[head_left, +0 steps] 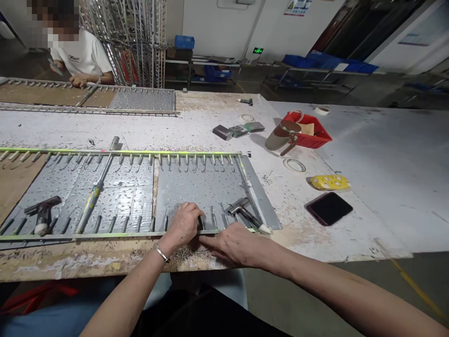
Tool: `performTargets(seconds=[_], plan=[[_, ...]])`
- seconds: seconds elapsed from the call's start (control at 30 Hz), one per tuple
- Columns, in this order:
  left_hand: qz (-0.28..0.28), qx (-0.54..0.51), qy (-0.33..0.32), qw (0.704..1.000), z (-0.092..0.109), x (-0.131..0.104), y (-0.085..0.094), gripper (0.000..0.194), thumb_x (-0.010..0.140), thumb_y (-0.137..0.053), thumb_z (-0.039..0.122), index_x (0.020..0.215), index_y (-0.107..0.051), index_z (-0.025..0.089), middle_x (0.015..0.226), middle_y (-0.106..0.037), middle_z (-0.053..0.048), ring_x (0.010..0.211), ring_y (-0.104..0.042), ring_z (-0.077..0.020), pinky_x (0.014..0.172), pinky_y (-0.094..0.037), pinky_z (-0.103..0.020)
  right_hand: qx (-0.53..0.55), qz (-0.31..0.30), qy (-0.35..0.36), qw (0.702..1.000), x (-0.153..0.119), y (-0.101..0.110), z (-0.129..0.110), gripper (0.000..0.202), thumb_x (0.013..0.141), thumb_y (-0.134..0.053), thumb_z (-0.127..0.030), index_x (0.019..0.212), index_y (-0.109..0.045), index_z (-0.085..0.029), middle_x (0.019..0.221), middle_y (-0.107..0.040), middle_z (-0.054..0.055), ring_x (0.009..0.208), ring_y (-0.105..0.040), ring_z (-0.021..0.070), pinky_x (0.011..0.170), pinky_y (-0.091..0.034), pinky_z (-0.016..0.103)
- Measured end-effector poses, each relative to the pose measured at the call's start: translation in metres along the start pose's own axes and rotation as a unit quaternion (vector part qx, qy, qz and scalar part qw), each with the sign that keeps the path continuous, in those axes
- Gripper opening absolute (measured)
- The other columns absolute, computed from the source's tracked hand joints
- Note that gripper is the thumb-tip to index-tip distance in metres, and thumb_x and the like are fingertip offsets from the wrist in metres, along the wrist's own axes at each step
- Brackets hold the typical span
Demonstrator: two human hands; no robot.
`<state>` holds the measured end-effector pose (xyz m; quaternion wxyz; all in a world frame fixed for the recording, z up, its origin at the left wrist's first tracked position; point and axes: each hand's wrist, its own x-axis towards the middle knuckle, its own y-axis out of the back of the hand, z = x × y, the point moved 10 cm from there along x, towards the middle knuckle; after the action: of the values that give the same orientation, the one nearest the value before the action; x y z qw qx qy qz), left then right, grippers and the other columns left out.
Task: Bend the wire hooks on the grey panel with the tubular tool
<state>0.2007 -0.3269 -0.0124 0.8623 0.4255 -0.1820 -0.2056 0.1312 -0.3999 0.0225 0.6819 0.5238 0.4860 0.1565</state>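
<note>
A long metal rack frame (196, 153) with rows of hooks (177, 164) along both rails lies on the worktable over grey sheets (196, 192). My left hand (185, 222), with a bracelet at the wrist, is closed at a hook on the near rail; a dark bit shows by its fingertips, mostly hidden. My right hand (236, 243) is low against the same rail, its index finger pointing left beneath it. Whether those fingers hold anything is hidden. Just beyond it a T-shaped metal tool (247, 215) rests across the rack, and a similar tool (42, 214) lies at the left.
A worktable (291, 243) carries a red bin (317, 131), a metal mug (280, 135), tape rolls (294, 164), dark blocks (239, 130), a yellow case (329, 181) and a phone (329, 208). Across it, a co-worker (86, 56) handles a second rack (143, 99). Dark debris litters the near edge.
</note>
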Motion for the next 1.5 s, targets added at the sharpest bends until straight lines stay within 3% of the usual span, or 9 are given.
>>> performTargets(seconds=[0.1, 0.27, 0.47, 0.63, 0.8, 0.97, 1.17, 1.37, 1.5], plan=[[0.003, -0.009, -0.003, 1.0, 0.0, 0.0, 0.001, 0.042, 0.09, -0.042, -0.003, 0.111, -0.072, 0.017, 0.103, -0.067, -0.008, 0.102, -0.056, -0.0235, 0.093, -0.048, -0.039, -0.019, -0.012, -0.005, 1.0, -0.002, -0.003, 0.002, 0.042, 0.109, -0.059, -0.028, 0.149, -0.047, -0.024, 0.076, -0.069, 0.004, 0.061, -0.064, 0.0226, 0.049, -0.02, 0.029], [-0.001, -0.019, -0.002, 1.0, -0.001, 0.001, 0.001, 0.043, 0.091, -0.041, -0.003, 0.112, -0.073, 0.017, 0.104, -0.068, -0.008, 0.103, -0.058, -0.0238, 0.093, -0.048, -0.04, -0.01, -0.016, -0.021, 1.0, -0.007, 0.0, 0.001, 0.026, 0.107, -0.062, -0.028, 0.131, -0.061, -0.019, 0.074, -0.068, 0.006, 0.059, -0.063, 0.0227, 0.049, -0.024, 0.028], [0.003, -0.015, 0.0, 1.0, -0.001, 0.0, 0.002, 0.042, 0.091, -0.041, -0.002, 0.111, -0.073, 0.015, 0.104, -0.069, -0.009, 0.102, -0.058, -0.0236, 0.094, -0.048, -0.04, -0.006, -0.018, -0.027, 0.999, 0.0, -0.003, 0.002, 0.042, 0.106, -0.062, -0.025, 0.147, -0.052, -0.024, 0.079, -0.071, 0.007, 0.065, -0.067, 0.0241, 0.05, -0.028, 0.027], [0.002, -0.007, 0.002, 1.0, -0.003, 0.001, 0.0, 0.042, 0.093, -0.041, 0.0, 0.111, -0.074, 0.018, 0.104, -0.069, -0.008, 0.103, -0.059, -0.0232, 0.096, -0.047, -0.039, -0.001, -0.029, -0.041, 0.999, -0.005, 0.002, 0.0, 0.022, 0.105, -0.064, -0.026, 0.125, -0.063, -0.018, 0.078, -0.07, 0.008, 0.068, -0.069, 0.0269, 0.052, -0.031, 0.028], [0.001, 0.003, 0.008, 1.0, -0.006, 0.001, -0.002, 0.041, 0.091, -0.043, 0.0, 0.111, -0.075, 0.018, 0.103, -0.068, -0.008, 0.103, -0.058, -0.0236, 0.095, -0.047, -0.039, -0.013, -0.044, -0.032, 0.998, 0.002, 0.002, -0.001, 0.031, 0.111, -0.058, -0.03, 0.141, -0.056, -0.023, 0.084, -0.072, 0.008, 0.073, -0.07, 0.0283, 0.052, -0.033, 0.029], [0.01, -0.011, -0.001, 1.0, -0.003, 0.0, 0.0, 0.04, 0.092, -0.043, 0.001, 0.112, -0.074, 0.016, 0.104, -0.069, -0.009, 0.103, -0.059, -0.0233, 0.095, -0.048, -0.039, -0.026, -0.05, -0.058, 0.997, -0.008, 0.001, 0.005, 0.022, 0.107, -0.063, -0.028, 0.126, -0.065, -0.018, 0.079, -0.07, 0.009, 0.071, -0.069, 0.0279, 0.051, -0.031, 0.028], [0.011, -0.005, 0.002, 1.0, -0.004, 0.0, 0.001, 0.04, 0.091, -0.044, 0.0, 0.11, -0.074, 0.016, 0.104, -0.07, -0.009, 0.102, -0.059, -0.0234, 0.095, -0.049, -0.039, -0.031, -0.038, -0.03, 0.998, 0.002, 0.002, -0.005, 0.039, 0.111, -0.056, -0.031, 0.149, -0.05, -0.024, 0.084, -0.072, 0.007, 0.072, -0.071, 0.0279, 0.052, -0.034, 0.028], [0.011, -0.003, 0.001, 1.0, -0.004, 0.0, 0.0, 0.039, 0.093, -0.043, 0.001, 0.111, -0.075, 0.016, 0.104, -0.07, -0.009, 0.103, -0.06, -0.024, 0.096, -0.049, -0.039, -0.017, -0.042, -0.06, 0.997, -0.001, 0.0, -0.003, 0.032, 0.106, -0.066, -0.034, 0.134, -0.061, -0.018, 0.083, -0.071, 0.01, 0.076, -0.072, 0.0303, 0.057, -0.042, 0.027], [0.013, 0.001, 0.001, 1.0, -0.005, -0.001, 0.002, 0.04, 0.092, -0.042, 0.001, 0.111, -0.074, 0.016, 0.104, -0.069, -0.009, 0.102, -0.059, -0.0236, 0.095, -0.05, -0.039, -0.02, -0.026, -0.035, 0.999, 0.005, -0.005, -0.002, 0.035, 0.107, -0.063, -0.033, 0.14, -0.058, -0.022, 0.083, -0.072, 0.009, 0.073, -0.072, 0.0289, 0.056, -0.04, 0.026]])
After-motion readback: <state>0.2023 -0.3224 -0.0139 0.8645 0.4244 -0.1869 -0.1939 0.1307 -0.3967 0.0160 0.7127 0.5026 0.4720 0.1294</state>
